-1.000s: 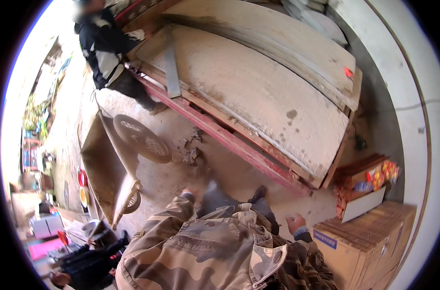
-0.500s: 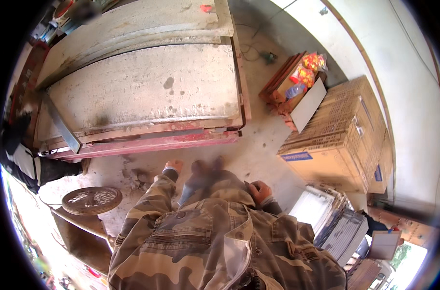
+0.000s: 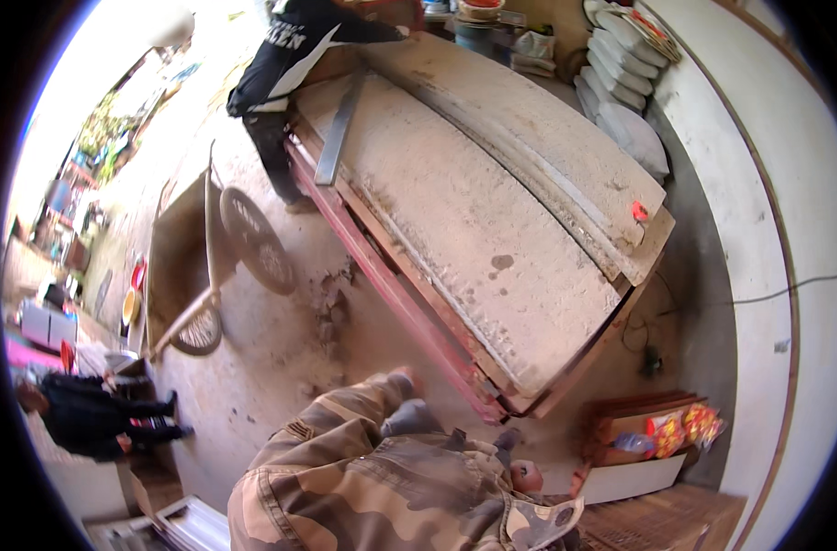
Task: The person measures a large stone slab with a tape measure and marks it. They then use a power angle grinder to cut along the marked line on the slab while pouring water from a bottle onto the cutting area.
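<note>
My left hand is reached forward beside the pink lower rail of a large stand; motion blurs its fingers, and contact is unclear. My right hand hangs by my jacket with fingers curled; its contents are unclear. The stand carries dusty stacked boards, with a metal straightedge lying across their far end and a small red object on the upper board. A co-worker in a black-and-white jacket stands at that end, an arm over the boards.
Left lie a wheeled cart and another person in dark clothes. At right are white sacks, a cable, stacked planks with colourful packets, a cardboard box and a pale wall.
My view swung right, then back toward the stand and cart, now closer to the boards. My left arm now reaches toward the pink rail. The co-worker leans farther over the boards.
</note>
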Demonstrator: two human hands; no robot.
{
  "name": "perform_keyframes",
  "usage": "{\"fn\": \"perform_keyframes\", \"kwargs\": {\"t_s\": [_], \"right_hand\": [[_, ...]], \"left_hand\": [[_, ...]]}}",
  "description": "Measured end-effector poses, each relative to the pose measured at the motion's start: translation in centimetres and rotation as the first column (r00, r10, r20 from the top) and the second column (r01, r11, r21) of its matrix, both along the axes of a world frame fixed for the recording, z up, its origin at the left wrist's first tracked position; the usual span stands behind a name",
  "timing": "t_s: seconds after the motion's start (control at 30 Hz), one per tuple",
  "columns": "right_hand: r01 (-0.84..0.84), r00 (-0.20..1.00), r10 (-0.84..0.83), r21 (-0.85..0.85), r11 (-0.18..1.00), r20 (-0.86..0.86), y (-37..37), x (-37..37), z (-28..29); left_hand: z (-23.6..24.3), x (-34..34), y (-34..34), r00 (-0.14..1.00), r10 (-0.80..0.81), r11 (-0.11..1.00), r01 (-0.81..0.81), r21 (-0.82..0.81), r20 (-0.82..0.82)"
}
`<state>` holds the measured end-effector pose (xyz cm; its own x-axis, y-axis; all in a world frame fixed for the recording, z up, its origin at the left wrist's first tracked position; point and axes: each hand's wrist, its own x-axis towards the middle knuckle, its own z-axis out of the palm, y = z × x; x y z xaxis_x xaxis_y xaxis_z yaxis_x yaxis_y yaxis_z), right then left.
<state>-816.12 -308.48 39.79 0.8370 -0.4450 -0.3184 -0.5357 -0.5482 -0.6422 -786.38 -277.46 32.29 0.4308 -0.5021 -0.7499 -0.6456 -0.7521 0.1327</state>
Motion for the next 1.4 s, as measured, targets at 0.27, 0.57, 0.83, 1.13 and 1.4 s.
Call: {"fn": "perform_keyframes", "kwargs": {"t_s": [0.27, 0.57, 0.83, 1.13, 1.4], "right_hand": [[0.056, 0.996, -0.050, -0.076, 0.996, 0.080, -23.3, -0.1, 0.8], [0.167, 0.986, -0.159, -0.230, 0.959, 0.055, -29.3, 12.4, 7.0], [0.067, 0.991, -0.033, -0.278, 0.958, 0.127, -37.9, 17.2, 3.7], [0.028, 0.979, 0.026, -0.261, 0.965, 0.203, -51.2, 42.6, -2.2], [-0.084, 0.796, 0.407, -0.584, 0.807, 0.448, -55.8, 67.0, -3.3]], "left_hand": [[7.4, -12.9, -11.7, 0.414, 0.891, 0.392, -0.908, -0.147, -0.184], [2.7, -15.2, -11.2, 0.577, 0.817, 0.571, -0.809, -0.138, 0.004], [3.4, -9.8, -20.3, 0.374, 0.927, 0.304, -0.730, -0.612, 0.015], [2.1, -4.6, -29.9, 0.268, 0.949, 0.299, -0.585, -0.753, 0.168], [3.7, -0.1, -43.0, 0.214, 0.974, 0.207, -0.729, -0.653, 0.070]]}}
